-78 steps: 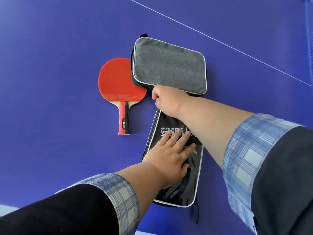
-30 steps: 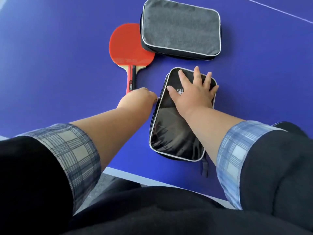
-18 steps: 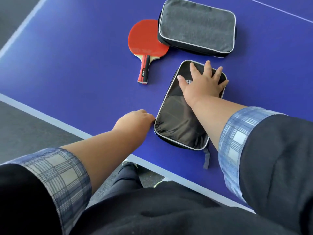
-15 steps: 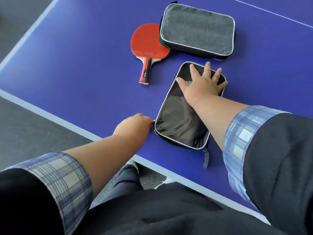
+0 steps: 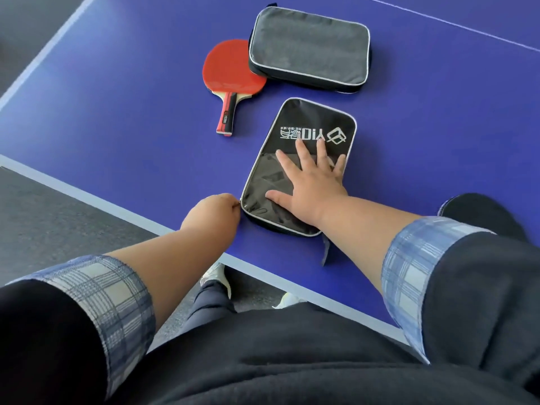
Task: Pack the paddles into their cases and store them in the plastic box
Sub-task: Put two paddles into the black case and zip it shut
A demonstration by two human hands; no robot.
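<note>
We count two cases and one red paddle (image 5: 232,68) on the blue worktop (image 5: 117,127). Our right hand (image 5: 309,185) lies with fingers spread flat on the black case (image 5: 304,133); our left hand (image 5: 211,211), curled, pinches at its near-left corner. The grey case (image 5: 309,48) lies beyond the black case, the paddle touching its left edge.

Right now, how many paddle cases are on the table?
2. The black case lies near the table's edge under the flat right hand; the grey case lies farther back, beside the red paddle. None seems hidden.
</note>
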